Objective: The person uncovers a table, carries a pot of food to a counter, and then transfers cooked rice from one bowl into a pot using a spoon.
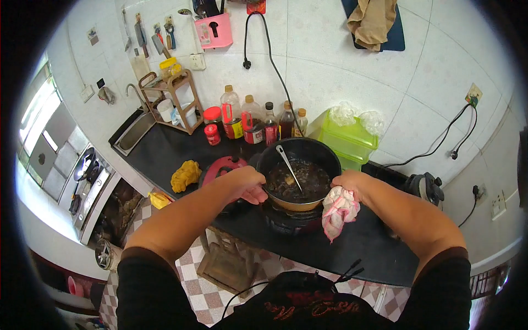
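Note:
A deep dark pot (270, 163) with a tan outer wall holds dark liquid with bits floating in it. A metal ladle or spoon (287, 163) leans inside, its handle resting towards the back rim. My left hand (252, 187) grips the pot's left side, hiding the handle there. At the right side, my right hand (348, 181) grips the pot with a white and pink cloth (340, 210) bunched under it and hanging down. Below the pot is a dark round electric cooker (291, 222); whether the two touch I cannot tell.
Left of the pot lie a red lid (222, 167) and a yellow cloth (185, 176) on the black counter (354, 251). Several sauce bottles (252, 119) and a green plastic box (348, 138) stand behind. A black cord (274, 53) hangs down behind the pot. A wooden stool (227, 268) stands below.

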`<act>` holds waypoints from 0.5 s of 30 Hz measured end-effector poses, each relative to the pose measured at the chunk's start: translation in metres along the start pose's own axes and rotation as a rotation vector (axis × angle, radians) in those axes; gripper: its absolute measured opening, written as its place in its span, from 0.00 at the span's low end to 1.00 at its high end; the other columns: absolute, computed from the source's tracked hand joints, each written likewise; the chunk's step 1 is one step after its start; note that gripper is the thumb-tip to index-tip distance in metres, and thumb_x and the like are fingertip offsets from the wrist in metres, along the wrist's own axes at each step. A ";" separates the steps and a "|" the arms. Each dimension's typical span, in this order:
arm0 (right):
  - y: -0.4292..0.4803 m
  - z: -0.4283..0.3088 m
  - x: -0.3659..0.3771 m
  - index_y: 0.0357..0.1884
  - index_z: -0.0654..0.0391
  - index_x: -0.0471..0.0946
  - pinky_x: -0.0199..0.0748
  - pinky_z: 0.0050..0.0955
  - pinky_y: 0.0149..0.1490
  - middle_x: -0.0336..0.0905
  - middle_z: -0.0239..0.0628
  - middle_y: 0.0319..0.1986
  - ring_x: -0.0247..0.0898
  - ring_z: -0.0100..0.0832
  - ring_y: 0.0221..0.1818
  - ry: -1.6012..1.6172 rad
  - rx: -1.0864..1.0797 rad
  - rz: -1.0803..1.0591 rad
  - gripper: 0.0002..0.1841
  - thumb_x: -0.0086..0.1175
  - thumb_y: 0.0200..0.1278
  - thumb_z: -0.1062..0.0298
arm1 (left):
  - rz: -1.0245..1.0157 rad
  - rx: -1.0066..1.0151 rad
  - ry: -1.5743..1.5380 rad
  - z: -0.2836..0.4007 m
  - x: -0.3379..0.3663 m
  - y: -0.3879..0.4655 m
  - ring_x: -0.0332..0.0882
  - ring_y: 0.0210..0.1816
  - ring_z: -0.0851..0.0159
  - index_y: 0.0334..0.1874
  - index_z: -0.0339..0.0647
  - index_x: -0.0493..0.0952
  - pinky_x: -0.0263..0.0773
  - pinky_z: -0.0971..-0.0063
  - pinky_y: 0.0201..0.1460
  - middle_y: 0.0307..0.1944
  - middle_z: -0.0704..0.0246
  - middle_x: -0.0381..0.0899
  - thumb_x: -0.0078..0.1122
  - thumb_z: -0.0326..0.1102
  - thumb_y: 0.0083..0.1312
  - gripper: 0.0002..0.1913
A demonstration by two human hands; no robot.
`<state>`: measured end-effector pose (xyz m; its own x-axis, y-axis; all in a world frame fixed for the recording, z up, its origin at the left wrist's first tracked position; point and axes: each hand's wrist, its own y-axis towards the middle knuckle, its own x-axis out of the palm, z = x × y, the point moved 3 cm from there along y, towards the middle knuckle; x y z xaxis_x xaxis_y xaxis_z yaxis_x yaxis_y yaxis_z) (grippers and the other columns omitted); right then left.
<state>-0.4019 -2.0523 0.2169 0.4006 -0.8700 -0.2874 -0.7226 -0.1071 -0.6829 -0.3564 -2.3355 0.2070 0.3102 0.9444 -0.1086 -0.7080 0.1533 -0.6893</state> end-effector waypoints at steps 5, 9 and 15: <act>-0.016 -0.017 0.004 0.23 0.68 0.77 0.70 0.36 0.26 0.76 0.46 0.21 0.72 0.38 0.19 -0.533 -0.111 0.018 0.16 0.56 0.49 0.60 | 0.002 -0.056 0.021 -0.015 -0.009 0.010 0.78 0.25 0.60 0.42 0.25 0.68 0.76 0.69 0.26 0.32 0.52 0.78 0.45 0.33 0.61 0.15; 0.030 0.016 -0.011 0.26 0.65 0.79 0.69 0.35 0.34 0.77 0.48 0.25 0.72 0.39 0.27 -0.769 -0.175 0.081 0.24 0.56 0.45 0.47 | -0.003 -0.027 0.092 -0.016 -0.003 0.018 0.78 0.25 0.59 0.39 0.29 0.68 0.76 0.68 0.26 0.31 0.54 0.78 0.46 0.33 0.59 0.12; 0.001 0.007 -0.018 0.30 0.65 0.78 0.70 0.36 0.38 0.77 0.48 0.28 0.73 0.38 0.32 -0.855 -0.434 -0.040 0.25 0.55 0.48 0.47 | 0.135 0.103 0.235 -0.016 -0.008 -0.012 0.77 0.20 0.63 0.37 0.37 0.68 0.74 0.72 0.20 0.25 0.60 0.77 0.47 0.36 0.61 0.09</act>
<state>-0.4061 -2.0339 0.2165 0.5810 -0.2350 -0.7792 -0.7764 -0.4472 -0.4441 -0.3400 -2.3495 0.2042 0.3384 0.8670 -0.3659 -0.8102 0.0706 -0.5820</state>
